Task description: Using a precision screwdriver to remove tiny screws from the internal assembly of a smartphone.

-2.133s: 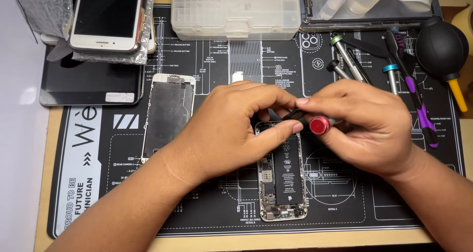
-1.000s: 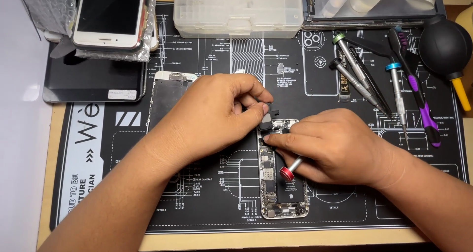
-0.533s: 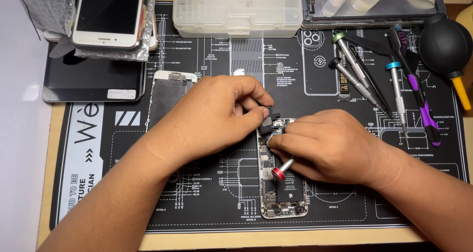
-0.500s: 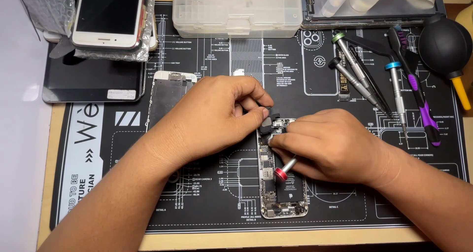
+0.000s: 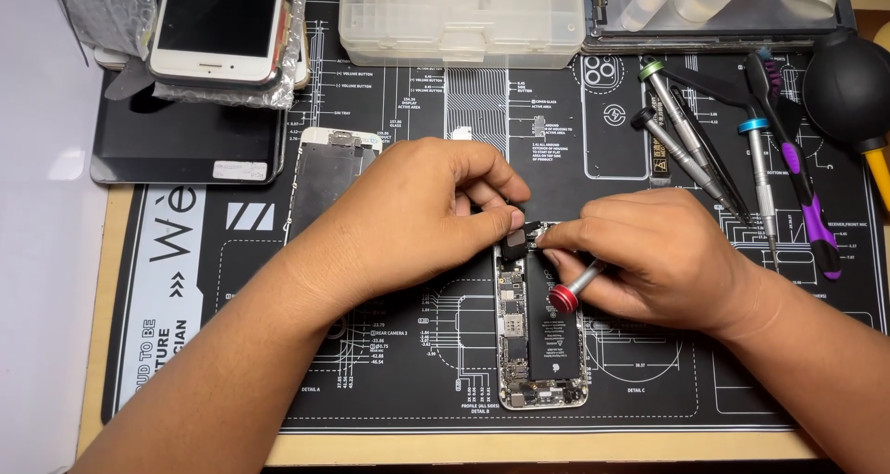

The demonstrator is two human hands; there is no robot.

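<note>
- Head view: opened phone (image 5: 542, 335) lies face-up mid-mat, insides exposed, under both hands.
- Left hand (image 5: 417, 219) grip narrow, thumb+finger pinched on a small dark part (image 5: 515, 243) at phone's top edge.
- Right hand (image 5: 649, 256) grip closed on red-capped screwdriver (image 5: 570, 291), tip hidden under fingers near same top edge.
- To do step well (judgement): keep driver upright, light pressure, left pinch steady so part doesn't shift; tiny screws could skip onto mat.
- Surface: black printed work mat (image 5: 371, 363) on wood counter (image 5: 519, 448).
- Detached screen (image 5: 324, 182) just left of hands; white phone (image 5: 222, 24) on bubble wrap, top left.
- Clear parts box (image 5: 459, 19) top centre; spare screwdrivers (image 5: 686, 149), purple-handled tool (image 5: 802, 182), black air blower (image 5: 848, 89) on right.
</note>
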